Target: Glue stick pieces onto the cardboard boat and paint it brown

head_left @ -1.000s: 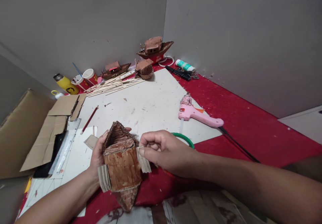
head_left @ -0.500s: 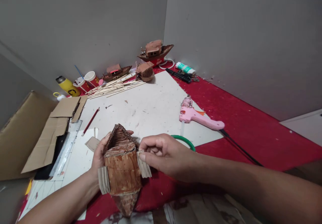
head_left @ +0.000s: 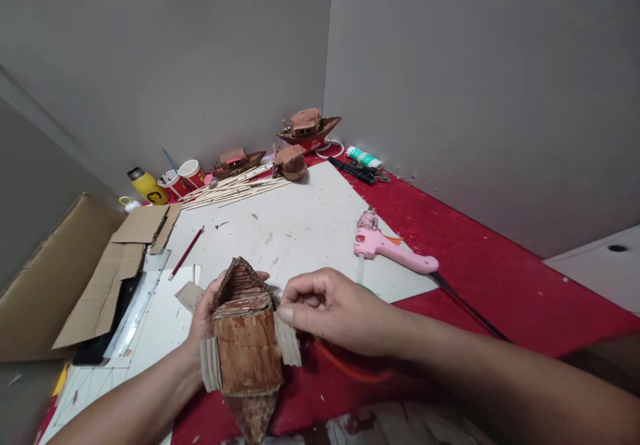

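A brown cardboard model boat (head_left: 250, 352) is held up near the front of the table, its open, ribbed end pointing away from me. My left hand (head_left: 203, 322) is closed around its left side, the fingertips showing behind the hull. At the boat's right side, my right hand (head_left: 313, 305) pinches the upper end of a pale corrugated cardboard piece (head_left: 289, 344) between thumb and forefinger. A similar ribbed cardboard piece (head_left: 211, 364) sticks out from the left side of the boat's roof.
A pink glue gun (head_left: 395, 252) with a black cord lies to the right. Farther back are wooden sticks (head_left: 235, 185), finished model boats (head_left: 307, 125) and paper cups (head_left: 191, 173). Cardboard sheets (head_left: 100, 292), a clear ruler (head_left: 137, 308) and a pencil (head_left: 187, 253) lie left.
The whole view has shifted, so the table things appear lower. Both hands keep their holds on the boat and the cardboard piece. A blurred orange thing now shows below my right wrist.
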Demonstrator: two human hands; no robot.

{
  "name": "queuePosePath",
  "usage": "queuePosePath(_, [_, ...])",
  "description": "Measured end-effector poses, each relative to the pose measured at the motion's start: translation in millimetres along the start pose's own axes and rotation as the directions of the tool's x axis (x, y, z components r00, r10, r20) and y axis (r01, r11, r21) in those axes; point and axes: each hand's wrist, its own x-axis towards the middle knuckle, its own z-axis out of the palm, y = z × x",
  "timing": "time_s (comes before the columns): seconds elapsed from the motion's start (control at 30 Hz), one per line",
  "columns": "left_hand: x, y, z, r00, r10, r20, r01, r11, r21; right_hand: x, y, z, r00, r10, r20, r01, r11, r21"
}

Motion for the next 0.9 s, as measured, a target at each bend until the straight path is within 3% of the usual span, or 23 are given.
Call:
queuePosePath(0.13, [3, 4, -1.4, 0.995, -0.051, -0.085, 0.042, 0.994, -0.104, 1, -2, -2, 0.999, 0.037, 0.002, -0.037, 0.998, 0.046])
queuePosePath(0.4, [9, 11, -7.3, 0.995, -0.101, -0.026, 0.093, 0.973, -0.214, 1, 0, 3, 0.996, 0.094, -0.003, -0.093, 0.989, 0.111])
queuePosePath(0.73, [9, 14, 1.7, 0.988, -0.123, -0.093, 0.112, 0.987, -0.114, 6, 7, 5, 0.993, 0.108, -0.036, -0.103, 0.987, 0.119])
queuePosePath(0.8, [9, 18, 2.3, 0.986, -0.124, -0.115, 0.109, 0.986, -0.126, 8, 10, 5, 0.994, 0.085, -0.069, -0.075, 0.988, 0.132])
queuePosePath(0.9, [11, 28, -0.7, 0.971, -0.202, -0.126, 0.187, 0.974, -0.127, 12, 13, 1, 0.971, -0.027, -0.239, 0.057, 0.991, 0.117])
